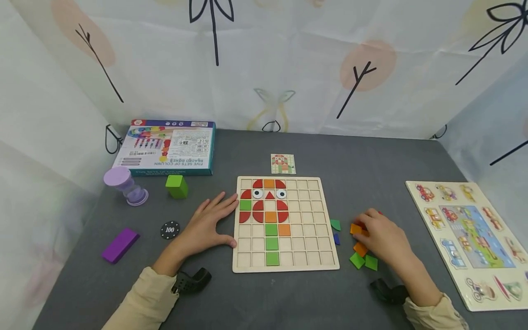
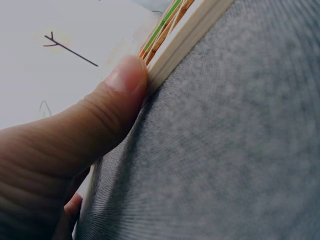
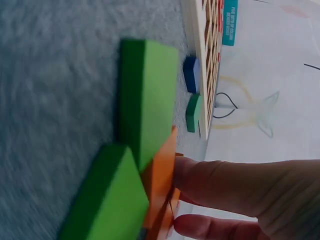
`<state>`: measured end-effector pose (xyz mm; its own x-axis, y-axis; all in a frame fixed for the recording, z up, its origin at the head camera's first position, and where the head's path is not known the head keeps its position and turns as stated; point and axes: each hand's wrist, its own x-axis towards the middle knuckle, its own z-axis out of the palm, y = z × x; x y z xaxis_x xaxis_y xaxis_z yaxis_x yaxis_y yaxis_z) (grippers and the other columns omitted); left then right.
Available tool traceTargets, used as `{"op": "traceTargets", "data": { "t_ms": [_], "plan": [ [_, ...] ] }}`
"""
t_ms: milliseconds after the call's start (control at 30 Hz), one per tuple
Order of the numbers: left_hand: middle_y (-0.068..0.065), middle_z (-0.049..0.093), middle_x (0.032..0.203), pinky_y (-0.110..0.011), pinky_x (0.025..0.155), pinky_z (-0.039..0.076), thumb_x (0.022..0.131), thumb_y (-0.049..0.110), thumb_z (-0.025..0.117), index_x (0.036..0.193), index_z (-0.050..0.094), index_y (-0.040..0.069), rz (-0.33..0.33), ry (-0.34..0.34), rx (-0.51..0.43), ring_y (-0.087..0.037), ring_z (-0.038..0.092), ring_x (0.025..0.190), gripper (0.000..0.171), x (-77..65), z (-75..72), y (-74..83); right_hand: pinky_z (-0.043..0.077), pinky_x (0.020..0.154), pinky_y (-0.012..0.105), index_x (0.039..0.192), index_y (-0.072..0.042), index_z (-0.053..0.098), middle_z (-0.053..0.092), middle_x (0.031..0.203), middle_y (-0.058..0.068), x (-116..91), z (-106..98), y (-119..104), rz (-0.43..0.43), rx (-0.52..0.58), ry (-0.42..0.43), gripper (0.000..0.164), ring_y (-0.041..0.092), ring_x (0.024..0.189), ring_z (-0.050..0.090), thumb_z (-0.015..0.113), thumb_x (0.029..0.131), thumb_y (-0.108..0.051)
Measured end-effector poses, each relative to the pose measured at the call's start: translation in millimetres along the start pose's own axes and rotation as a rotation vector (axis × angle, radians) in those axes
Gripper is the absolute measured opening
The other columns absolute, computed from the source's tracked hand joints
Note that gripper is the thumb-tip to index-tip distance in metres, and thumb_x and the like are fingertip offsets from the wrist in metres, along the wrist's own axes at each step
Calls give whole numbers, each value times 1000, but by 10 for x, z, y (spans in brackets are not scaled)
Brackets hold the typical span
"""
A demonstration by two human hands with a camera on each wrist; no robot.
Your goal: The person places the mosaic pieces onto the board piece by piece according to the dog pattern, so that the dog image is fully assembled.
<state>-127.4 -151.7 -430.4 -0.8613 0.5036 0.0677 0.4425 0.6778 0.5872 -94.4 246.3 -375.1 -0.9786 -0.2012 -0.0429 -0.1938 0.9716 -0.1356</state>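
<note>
In the head view the wooden grid board (image 1: 307, 247) lies flat, with red, green and orange pieces and two eye pieces in its cells. My left hand (image 1: 208, 224) spreads its fingers along the board's left edge. Its thumb (image 2: 127, 80) presses against the side of the board in the left wrist view. Right of the board, my right hand (image 1: 383, 233) bends over a small pile of orange square tiles (image 1: 360, 249). Thumb and fingertip pinch at an orange tile (image 3: 161, 172) in the right wrist view. Green square tiles (image 3: 155, 95) lie beside it.
A green piece (image 1: 336, 224) and a blue piece (image 1: 336, 239) lie by the board's right edge. A pattern card (image 1: 283, 163) sits behind it. Leftward are a box (image 1: 165, 151), green block (image 1: 176, 187), hourglass (image 1: 125, 185), purple block (image 1: 120, 245) and black chip (image 1: 169, 230); rightward, a picture puzzle (image 1: 458, 275).
</note>
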Motion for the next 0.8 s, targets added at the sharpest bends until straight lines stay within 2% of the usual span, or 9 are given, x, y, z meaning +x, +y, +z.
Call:
{"op": "traceTargets", "data": {
  "t_ms": [133, 267, 467, 667, 800],
  "plan": [
    [4, 21, 147, -50, 105, 2, 57, 56, 71, 141, 28, 17, -5, -5, -6, -24, 8, 136, 101, -13, -5, 7, 43, 50, 31, 90, -11, 65, 52, 84, 3, 7, 5, -36, -9, 8, 4, 21, 15, 66, 49, 72, 72, -19],
    [5, 21, 147, -49, 106, 2, 57, 57, 71, 141, 28, 17, -3, -2, -7, -24, 8, 136, 101, -8, -7, 2, 42, 51, 28, 91, -12, 63, 55, 86, 1, 27, 5, -144, -51, 39, 55, 22, 13, 67, 50, 72, 72, -19],
    [5, 22, 147, -50, 105, 2, 57, 56, 71, 140, 29, 17, -5, 6, -6, -24, 9, 136, 101, 1, -13, -1, 42, 55, 21, 91, -14, 62, 55, 84, -5, 99, 45, -513, -259, 117, 144, 23, 8, 67, 49, 72, 71, -18],
    [4, 22, 147, -50, 105, 3, 57, 57, 71, 141, 28, 18, -5, 4, 2, -24, 9, 136, 101, -11, -7, -1, 43, 60, 18, 91, -19, 63, 52, 84, -11, 153, 130, -941, -393, 145, 88, 22, 3, 70, 46, 71, 71, -22],
    [5, 21, 147, -51, 105, 3, 57, 57, 71, 141, 28, 18, 1, 1, 2, -24, 9, 136, 101, -6, -7, 3, 46, 64, 19, 92, -19, 64, 53, 85, -11, 175, 196, -1101, -445, 117, 48, 24, 2, 74, 48, 72, 71, -25]
  ]
}}
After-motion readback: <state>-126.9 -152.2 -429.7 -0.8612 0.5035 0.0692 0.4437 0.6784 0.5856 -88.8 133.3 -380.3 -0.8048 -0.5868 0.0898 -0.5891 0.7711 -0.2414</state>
